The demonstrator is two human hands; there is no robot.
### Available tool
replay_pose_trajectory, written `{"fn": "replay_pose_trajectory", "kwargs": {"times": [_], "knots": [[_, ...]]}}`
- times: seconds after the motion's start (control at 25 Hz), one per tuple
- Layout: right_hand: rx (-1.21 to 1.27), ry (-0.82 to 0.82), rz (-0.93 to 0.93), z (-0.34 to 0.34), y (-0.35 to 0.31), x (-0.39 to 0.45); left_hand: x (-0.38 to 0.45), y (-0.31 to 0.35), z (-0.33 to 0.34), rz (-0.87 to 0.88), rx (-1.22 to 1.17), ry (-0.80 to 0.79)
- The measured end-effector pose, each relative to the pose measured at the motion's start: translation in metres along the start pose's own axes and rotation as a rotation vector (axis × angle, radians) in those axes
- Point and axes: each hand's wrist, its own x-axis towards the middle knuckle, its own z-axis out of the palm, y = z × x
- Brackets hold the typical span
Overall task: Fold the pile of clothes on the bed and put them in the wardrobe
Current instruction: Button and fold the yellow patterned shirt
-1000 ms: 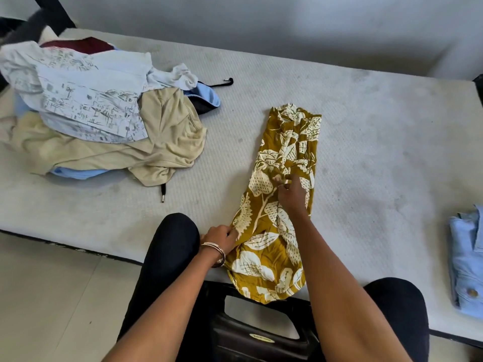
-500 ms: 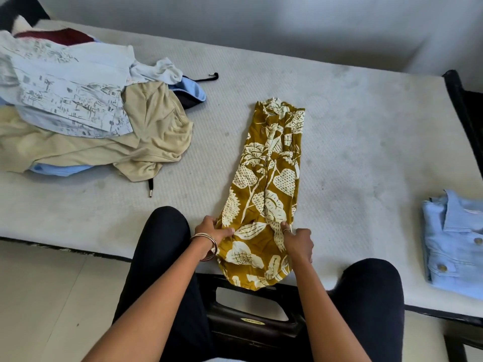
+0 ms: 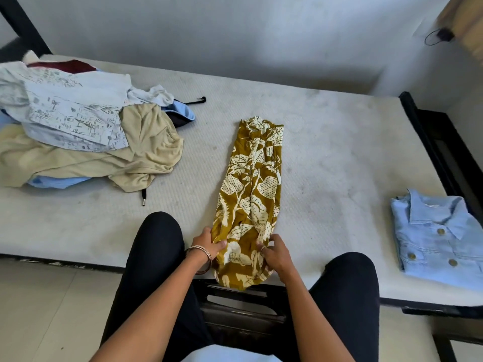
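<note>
A mustard garment with a cream leaf print [image 3: 252, 194] lies in a long narrow strip on the white mattress [image 3: 326, 158], its near end hanging over the bed's front edge. My left hand [image 3: 207, 244], with bangles on the wrist, pinches the strip's left edge near that end. My right hand [image 3: 274, 253] grips the right edge at the same height. A loose pile of clothes [image 3: 78, 126] sits at the left of the bed, with a pale printed shirt on top of a beige garment.
A folded light blue denim shirt [image 3: 439, 239] lies at the bed's right edge. A black bed frame [image 3: 428, 131] runs along the right side. My knees in dark trousers flank a dark stool at the front edge. A grey wall stands behind the bed.
My right hand moved from the middle of the mustard strip down to its near end, opposite my left hand. Both hands now hold the near end.
</note>
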Motion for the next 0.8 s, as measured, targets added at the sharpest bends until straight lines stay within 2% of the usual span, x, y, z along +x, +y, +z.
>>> {"fn": "replay_pose_trajectory", "kwargs": {"times": [0.04,0.12,0.16,0.2,0.32,0.4,0.48,0.52,0.6,0.68,0.72,0.8], "knots": [[-0.014,-0.014,0.019,0.0,0.004,-0.001,0.0,-0.004,0.003,-0.085,0.022,-0.045],[-0.061,-0.018,0.059,-0.002,0.007,-0.002,0.0,-0.009,0.006,-0.226,-0.116,-0.098],[-0.101,-0.005,0.084,-0.004,0.005,-0.004,0.0,-0.008,0.006,-0.257,-0.156,-0.081],[-0.171,0.028,0.104,-0.007,0.004,-0.005,-0.002,-0.007,0.007,-0.24,-0.088,-0.01],[-0.334,0.203,0.104,-0.014,0.003,0.002,-0.008,0.002,0.006,0.014,0.384,0.367],[-0.297,0.316,0.004,-0.016,-0.006,0.012,-0.003,0.014,0.003,0.293,0.62,0.478],[-0.299,0.383,-0.164,-0.018,-0.02,0.024,0.011,0.025,0.004,0.445,0.717,0.353],[-0.337,0.378,-0.244,-0.019,-0.029,0.032,0.02,0.031,0.006,0.46,0.74,0.264],[-0.494,0.301,-0.347,-0.021,-0.046,0.052,0.041,0.044,0.011,0.448,0.814,0.087],[-0.652,0.2,-0.353,-0.021,-0.064,0.074,0.06,0.063,0.007,0.489,0.853,0.006],[-0.669,0.188,-0.338,-0.023,-0.073,0.089,0.073,0.076,0.001,0.524,0.78,0.018],[-0.607,0.288,-0.356,-0.032,-0.098,0.115,0.102,0.105,-0.016,0.576,0.508,0.068]]}}
